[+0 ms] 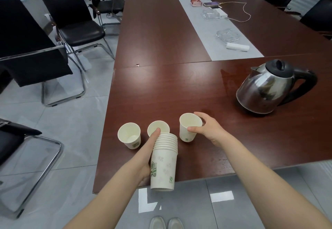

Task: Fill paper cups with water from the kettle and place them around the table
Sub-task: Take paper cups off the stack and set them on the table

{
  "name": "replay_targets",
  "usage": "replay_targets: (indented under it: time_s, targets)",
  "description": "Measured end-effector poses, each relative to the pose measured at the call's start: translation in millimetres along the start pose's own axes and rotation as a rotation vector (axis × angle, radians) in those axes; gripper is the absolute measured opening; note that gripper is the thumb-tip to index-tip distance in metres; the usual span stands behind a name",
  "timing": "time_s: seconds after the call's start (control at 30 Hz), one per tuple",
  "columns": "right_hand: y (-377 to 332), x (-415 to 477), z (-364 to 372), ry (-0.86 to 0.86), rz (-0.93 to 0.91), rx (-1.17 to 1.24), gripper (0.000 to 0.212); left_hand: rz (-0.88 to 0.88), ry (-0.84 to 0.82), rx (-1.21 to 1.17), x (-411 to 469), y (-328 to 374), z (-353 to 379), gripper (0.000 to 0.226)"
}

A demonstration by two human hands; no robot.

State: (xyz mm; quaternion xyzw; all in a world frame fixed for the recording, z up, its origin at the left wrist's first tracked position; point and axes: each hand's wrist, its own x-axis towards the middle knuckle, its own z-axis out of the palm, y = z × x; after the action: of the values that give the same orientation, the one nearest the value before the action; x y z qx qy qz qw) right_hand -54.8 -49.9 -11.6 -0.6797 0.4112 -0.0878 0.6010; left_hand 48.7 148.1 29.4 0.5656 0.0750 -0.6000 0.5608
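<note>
My left hand (150, 149) grips a stack of several nested white paper cups (164, 164) with green print, held tilted over the near table edge. My right hand (206, 128) holds a single empty paper cup (188, 130) by its rim and side; the cup stands on the dark red table (179, 88). Two more empty cups stand to the left: one (129, 135) near the table's left edge, the other (158, 128) partly hidden behind the stack. A steel kettle (269, 88) with a black handle and lid stands at the right, spout pointing left.
Two glass ashtrays (227, 35), a rolled white cloth (237, 46), phones with a cable (212, 4) and small boxes lie along the grey centre strip farther back. Black chairs (75, 18) line the left side on the tiled floor. More chairs stand at the far right.
</note>
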Motion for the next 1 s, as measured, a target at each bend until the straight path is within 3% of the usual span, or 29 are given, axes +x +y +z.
replay_targets:
  time_s: [0.53,0.8,1.0]
  targets:
    - [8.8,1.4,-5.2,-0.189,-0.017,-0.268,0.085,-0.016,-0.020,0.005,8.0,-8.8,4.8,0.052]
    - [5.8,-0.2,-4.1,-0.222,-0.005,-0.302,0.081,-0.013,-0.050,0.014,10.5,-7.6,8.7,0.054]
    - [2.2,-7.3,-3.9,-0.212,0.028,-0.348,0.089,-0.018,-0.082,0.025,14.3,-6.3,13.2,0.057]
